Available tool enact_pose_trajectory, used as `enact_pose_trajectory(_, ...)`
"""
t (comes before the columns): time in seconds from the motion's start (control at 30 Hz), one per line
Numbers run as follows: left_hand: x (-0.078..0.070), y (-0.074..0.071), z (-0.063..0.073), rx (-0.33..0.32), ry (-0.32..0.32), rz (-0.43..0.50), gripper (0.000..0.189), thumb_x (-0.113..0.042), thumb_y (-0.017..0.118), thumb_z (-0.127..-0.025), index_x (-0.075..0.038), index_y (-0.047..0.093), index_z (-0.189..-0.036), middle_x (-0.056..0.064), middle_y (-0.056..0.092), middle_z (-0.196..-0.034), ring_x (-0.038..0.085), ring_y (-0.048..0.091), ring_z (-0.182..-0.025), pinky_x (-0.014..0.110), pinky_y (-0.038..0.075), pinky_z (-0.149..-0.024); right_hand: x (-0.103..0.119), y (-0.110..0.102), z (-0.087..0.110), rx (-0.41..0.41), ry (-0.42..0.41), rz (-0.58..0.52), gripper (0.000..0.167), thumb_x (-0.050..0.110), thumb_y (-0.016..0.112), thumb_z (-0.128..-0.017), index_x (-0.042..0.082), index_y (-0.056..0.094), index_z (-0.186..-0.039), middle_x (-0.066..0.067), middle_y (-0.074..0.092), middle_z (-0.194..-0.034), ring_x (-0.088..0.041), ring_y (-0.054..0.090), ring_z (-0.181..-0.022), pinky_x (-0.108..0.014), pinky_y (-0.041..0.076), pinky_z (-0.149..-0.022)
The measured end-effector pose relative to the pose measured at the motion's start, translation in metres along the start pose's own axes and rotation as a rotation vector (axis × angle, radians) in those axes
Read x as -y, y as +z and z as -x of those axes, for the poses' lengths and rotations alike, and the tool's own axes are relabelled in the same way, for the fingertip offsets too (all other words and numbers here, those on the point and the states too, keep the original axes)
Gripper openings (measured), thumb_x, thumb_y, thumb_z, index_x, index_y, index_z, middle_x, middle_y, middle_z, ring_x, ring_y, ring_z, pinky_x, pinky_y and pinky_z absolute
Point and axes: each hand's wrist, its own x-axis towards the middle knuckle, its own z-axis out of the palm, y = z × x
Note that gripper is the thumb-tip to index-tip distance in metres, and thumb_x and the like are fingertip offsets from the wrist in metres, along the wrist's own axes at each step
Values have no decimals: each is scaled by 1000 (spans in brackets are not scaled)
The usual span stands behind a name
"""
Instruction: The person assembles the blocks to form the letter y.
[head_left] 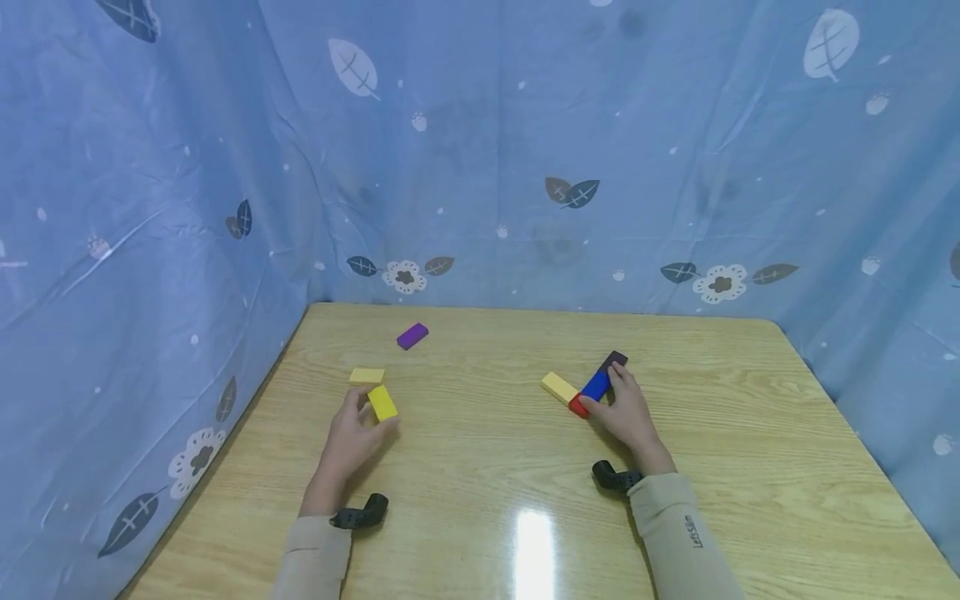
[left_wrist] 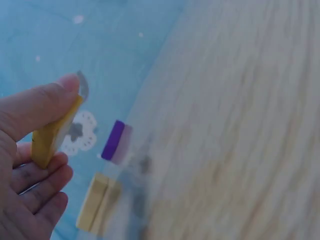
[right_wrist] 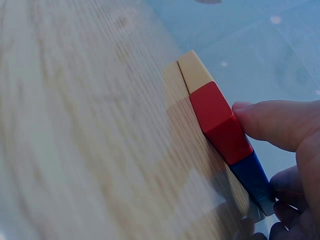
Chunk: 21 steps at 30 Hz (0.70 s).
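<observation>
My left hand [head_left: 352,435] pinches a yellow block [head_left: 382,403] between thumb and fingers, tilted above the table. Just beyond that hand a pale yellow block [head_left: 367,376] lies flat. At the right, my right hand [head_left: 630,417] grips a blue block [head_left: 596,387], which sits in line between a red block [head_left: 577,407] and a black block [head_left: 617,358]. The thumb touches near the red block, seen in the right wrist view, and the forefinger reaches the black one. Angled off the red end is a tan block [head_left: 558,387], so the pieces form a V.
A purple block [head_left: 413,336] lies toward the back left of the wooden table [head_left: 480,475]. Blue patterned cloth [head_left: 487,150] hangs behind and along the sides. Each wrist wears a black camera mount [head_left: 367,512].
</observation>
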Motion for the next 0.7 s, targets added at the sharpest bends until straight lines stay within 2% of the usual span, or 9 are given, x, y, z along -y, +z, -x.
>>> enact_pose_trajectory(0.13, -11, 5, 1, -18, 20, -3, 74, -32, 73, -83, -7, 33, -140, 25, 35, -146, 44, 32, -135, 59, 30, -108, 2, -3, 0, 7, 11, -1, 88, 41, 64, -89, -11, 21, -145, -28, 16, -153, -48, 18, -138, -59, 23, -111)
enact_pose_trajectory(0.33, -25, 16, -3, -28, 42, 9, 77, -34, 74, -82, -4, 34, -140, 23, 38, -144, 43, 36, -133, 57, 33, -107, 2, -4, 0, 12, 7, 8, 88, 42, 63, -89, -12, 22, -144, -29, 16, -153, -49, 18, -138, -59, 23, -111)
enact_pose_trajectory(0.5, -38, 30, -12, -12, 57, 23, 76, -33, 73, -82, -2, 34, -140, 23, 37, -145, 42, 36, -134, 56, 32, -108, -1, -2, 0, -1, 3, 5, 88, 42, 63, -89, -11, 22, -145, -28, 16, -153, -47, 18, -139, -58, 23, -112)
enact_pose_trajectory(0.7, -55, 54, -28, 2, 73, 49, 74, -30, 74, -82, -1, 35, -138, 22, 47, -136, 39, 40, -131, 55, 33, -108, 2, 0, 3, -19, -5, -21, 89, 40, 66, -86, -13, 24, -143, -29, 19, -152, -49, 20, -137, -60, 25, -109)
